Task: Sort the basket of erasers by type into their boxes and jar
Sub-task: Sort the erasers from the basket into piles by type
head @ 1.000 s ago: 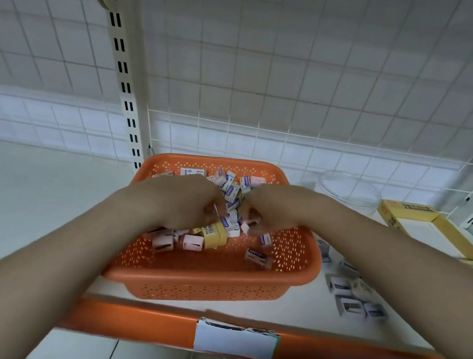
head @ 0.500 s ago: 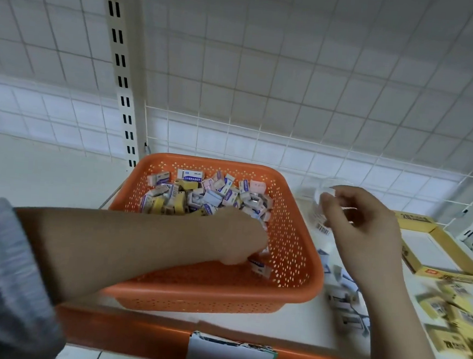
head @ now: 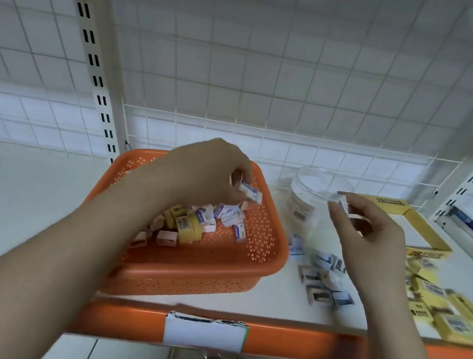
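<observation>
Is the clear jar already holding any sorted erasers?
No: the clear jar looks empty inside, while sorted erasers lie in loose piles on the shelf in front of it.

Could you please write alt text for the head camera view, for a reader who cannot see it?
A person's left hand pinches a white eraser above an orange basket of mixed erasers, while the right hand holds another small eraser near a clear jar. White erasers and yellow erasers lie on the white shelf beside an open yellow box.
</observation>
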`<state>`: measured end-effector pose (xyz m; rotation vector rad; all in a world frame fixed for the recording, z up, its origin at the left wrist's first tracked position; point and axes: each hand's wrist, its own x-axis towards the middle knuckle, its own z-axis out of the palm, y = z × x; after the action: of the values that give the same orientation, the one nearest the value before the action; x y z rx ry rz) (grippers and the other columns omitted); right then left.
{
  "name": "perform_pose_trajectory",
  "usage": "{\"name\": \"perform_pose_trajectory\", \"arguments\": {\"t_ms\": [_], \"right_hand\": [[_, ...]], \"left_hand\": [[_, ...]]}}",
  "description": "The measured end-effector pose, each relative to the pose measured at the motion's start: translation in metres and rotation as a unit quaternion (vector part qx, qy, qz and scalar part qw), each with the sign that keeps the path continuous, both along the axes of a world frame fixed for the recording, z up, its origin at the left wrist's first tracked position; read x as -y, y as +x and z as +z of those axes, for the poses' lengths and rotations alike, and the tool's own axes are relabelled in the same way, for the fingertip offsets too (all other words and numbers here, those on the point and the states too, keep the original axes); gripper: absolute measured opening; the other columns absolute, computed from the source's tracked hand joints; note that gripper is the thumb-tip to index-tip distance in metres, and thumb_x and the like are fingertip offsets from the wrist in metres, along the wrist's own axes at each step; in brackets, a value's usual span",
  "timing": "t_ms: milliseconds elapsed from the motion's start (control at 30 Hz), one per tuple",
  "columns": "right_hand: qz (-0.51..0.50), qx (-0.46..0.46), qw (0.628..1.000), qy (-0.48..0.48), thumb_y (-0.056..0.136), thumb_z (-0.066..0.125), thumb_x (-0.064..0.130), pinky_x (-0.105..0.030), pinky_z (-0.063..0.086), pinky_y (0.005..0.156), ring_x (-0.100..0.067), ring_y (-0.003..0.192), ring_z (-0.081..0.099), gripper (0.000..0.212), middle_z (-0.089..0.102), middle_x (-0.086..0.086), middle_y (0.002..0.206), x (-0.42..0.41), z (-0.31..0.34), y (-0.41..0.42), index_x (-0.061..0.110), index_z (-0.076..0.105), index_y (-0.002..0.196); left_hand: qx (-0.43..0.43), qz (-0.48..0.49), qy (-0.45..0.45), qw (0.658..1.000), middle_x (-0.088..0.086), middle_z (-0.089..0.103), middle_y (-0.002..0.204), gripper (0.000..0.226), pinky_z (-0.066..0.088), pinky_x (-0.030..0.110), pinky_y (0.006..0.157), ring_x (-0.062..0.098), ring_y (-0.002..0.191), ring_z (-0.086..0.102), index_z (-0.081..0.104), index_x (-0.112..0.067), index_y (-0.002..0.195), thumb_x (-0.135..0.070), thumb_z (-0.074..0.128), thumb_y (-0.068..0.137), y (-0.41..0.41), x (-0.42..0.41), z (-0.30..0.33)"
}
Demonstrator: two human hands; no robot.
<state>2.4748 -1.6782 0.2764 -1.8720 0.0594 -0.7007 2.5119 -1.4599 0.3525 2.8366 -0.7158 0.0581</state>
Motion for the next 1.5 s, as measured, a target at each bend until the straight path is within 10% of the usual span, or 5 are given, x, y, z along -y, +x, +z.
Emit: {"name": "perform_pose_trajectory", "arguments": {"t_ms": [433,733,1067,1500], "right_hand": [[-0.041,-0.111,0.984,-0.131,0.087,0.065,0.016,0.000,0.040,0.064,0.006,0.079,0.059,0.018,0.065,0.015,0.088,0.087,-0.046,-0.033,0.022,0.069,0.103],[-0.393,-0.078,0.898,-0.181,0.087,0.044,0.026,-0.045,0.041,0.099,-0.039,0.113,0.054,0.044,0.063,-0.022,0.115,0.248,-0.086,-0.097,-0.004,0.063,0.113],[-0.313,-0.097,0.930,-0.167,0.094,0.047,0.042,-0.043,0.046,0.089,-0.007,0.108,0.049,0.019,0.049,0.013,0.112,0.322,-0.105,-0.100,0.026,0.058,0.097],[-0.250,-0.076,0.963,-0.072,0.087,0.066,0.018,0.006,0.028,0.082,0.029,0.103,0.035,0.017,0.052,0.012,0.113,0.329,-0.094,-0.103,0.015,0.069,0.103]], "left_hand": [[0.028,0.010,-0.288,0.957,-0.021,0.059,0.077,0.021,0.042,0.005,0.068,-0.007,0.073,0.056,0.068,-0.029,0.105,-0.030,0.066,0.084,-0.037,0.095,-0.047],[-0.088,-0.117,-0.335,0.931,-0.012,0.066,0.079,0.016,0.054,0.036,0.075,0.010,0.075,0.064,0.068,-0.025,0.095,-0.036,0.061,0.088,-0.032,0.243,-0.057],[-0.157,-0.198,-0.267,0.930,0.001,0.061,0.090,0.027,0.046,0.027,0.078,0.018,0.088,0.059,0.068,-0.012,0.101,-0.030,0.071,0.081,0.021,0.433,-0.076],[-0.119,-0.213,-0.158,0.957,0.005,0.056,0.090,0.014,0.043,0.026,0.074,0.023,0.085,0.052,0.063,-0.019,0.085,-0.020,0.050,0.091,0.044,0.499,-0.093]]}}
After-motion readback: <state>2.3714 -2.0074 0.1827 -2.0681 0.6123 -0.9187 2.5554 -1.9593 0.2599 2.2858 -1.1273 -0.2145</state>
